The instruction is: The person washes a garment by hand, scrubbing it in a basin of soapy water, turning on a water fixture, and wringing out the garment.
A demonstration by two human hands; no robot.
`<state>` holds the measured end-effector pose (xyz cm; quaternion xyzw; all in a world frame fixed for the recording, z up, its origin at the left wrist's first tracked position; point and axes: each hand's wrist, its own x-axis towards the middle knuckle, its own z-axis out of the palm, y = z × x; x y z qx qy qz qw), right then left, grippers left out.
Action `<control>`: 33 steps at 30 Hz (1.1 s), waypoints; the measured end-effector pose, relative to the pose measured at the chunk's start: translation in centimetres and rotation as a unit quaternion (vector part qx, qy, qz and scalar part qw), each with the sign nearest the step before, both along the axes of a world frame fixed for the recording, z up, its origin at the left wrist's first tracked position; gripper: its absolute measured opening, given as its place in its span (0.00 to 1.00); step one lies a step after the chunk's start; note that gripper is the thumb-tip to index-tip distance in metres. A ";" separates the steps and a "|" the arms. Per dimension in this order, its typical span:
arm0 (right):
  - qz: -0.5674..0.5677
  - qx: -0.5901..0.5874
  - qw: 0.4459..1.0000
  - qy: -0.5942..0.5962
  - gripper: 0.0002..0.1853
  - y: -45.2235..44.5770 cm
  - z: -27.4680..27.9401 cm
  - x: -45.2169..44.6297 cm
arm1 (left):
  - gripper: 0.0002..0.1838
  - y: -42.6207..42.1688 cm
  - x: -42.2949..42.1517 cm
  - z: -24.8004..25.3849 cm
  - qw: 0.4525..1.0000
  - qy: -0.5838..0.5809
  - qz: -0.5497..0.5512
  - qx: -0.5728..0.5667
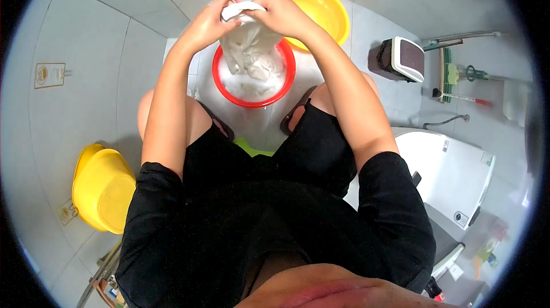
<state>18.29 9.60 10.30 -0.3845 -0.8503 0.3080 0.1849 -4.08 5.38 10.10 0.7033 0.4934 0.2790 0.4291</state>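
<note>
A wet white cloth (pixel 245 36) hangs from both my hands, its lower part down in a red basin (pixel 291 81). What kind of garment or cloth it is, I cannot tell. White suds (pixel 252 87) fill much of the basin. My left hand (pixel 215 21) is closed on the cloth's upper left edge. Gripping the upper right edge is my right hand (pixel 282 14), thumb and fingers pinched together. Between the hands a folded white edge (pixel 242 9) stands up. Both hands are above the basin's far side.
A yellow basin (pixel 338 18) stands on the tiled floor behind the red one, to the right. Farther right are a lidded bin (pixel 408 59) and a white toilet (pixel 452 170). Another yellow basin (pixel 112 190) hangs on the left wall. My knees flank the red basin.
</note>
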 end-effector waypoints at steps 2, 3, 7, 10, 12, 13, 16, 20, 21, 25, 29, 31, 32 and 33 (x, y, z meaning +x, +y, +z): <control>-0.017 -0.030 0.996 0.085 0.18 0.0 -0.1 -0.3 | 0.29 0.3 -0.2 -1.4 0.999 0.008 0.043 -0.006; -0.015 -0.031 0.996 0.087 0.18 -0.2 0.0 -0.3 | 0.30 0.4 -0.6 -2.5 0.999 0.022 0.026 -0.021; -0.040 -0.158 0.948 0.272 0.16 -1.4 1.5 0.2 | 0.30 0.2 -1.2 -6.8 0.996 0.064 -0.051 -0.040; -0.056 -0.199 0.923 0.325 0.17 -0.7 1.7 0.6 | 0.28 0.3 -1.2 -7.7 0.992 0.099 -0.067 -0.046; -0.143 -0.200 0.921 0.301 0.18 0.0 1.7 1.2 | 0.28 0.6 -1.6 -7.9 0.996 0.081 -0.017 -0.024; -0.158 -0.185 0.928 0.281 0.21 0.2 2.0 1.6 | 0.28 0.7 -2.0 -7.7 0.996 0.079 -0.017 -0.025; -0.187 -0.075 0.949 0.241 0.22 1.0 1.2 2.6 | 0.30 1.2 -3.8 -7.4 0.974 0.212 0.071 -0.046; -0.185 -0.058 0.950 0.246 0.22 0.9 1.4 3.0 | 0.31 0.9 -4.4 -5.6 0.964 0.250 0.054 -0.070; -0.185 -0.058 0.950 0.245 0.22 0.9 1.4 3.2 | 0.30 0.8 -4.5 -5.3 0.958 0.261 0.069 -0.094; -0.242 -0.099 0.937 0.229 0.24 0.6 3.3 4.3 | 0.29 0.3 -4.7 -6.4 0.882 0.360 0.166 0.256; -0.202 -0.247 0.869 0.379 0.24 1.1 1.0 3.2 | 0.25 0.4 -2.8 -5.4 0.976 -0.083 0.167 -0.112; -0.134 -0.381 0.811 0.423 0.24 0.5 0.3 1.9 | 0.22 -0.7 0.1 -3.6 0.926 -0.286 0.151 -0.192; -0.149 -0.355 0.824 0.416 0.24 -0.1 -0.1 0.7 | 0.22 -0.7 1.2 -3.2 0.926 -0.287 0.151 -0.192; -0.156 -0.309 0.837 0.425 0.23 0.0 -1.2 -0.5 | 0.22 -0.7 2.2 -3.1 0.892 -0.385 0.112 -0.210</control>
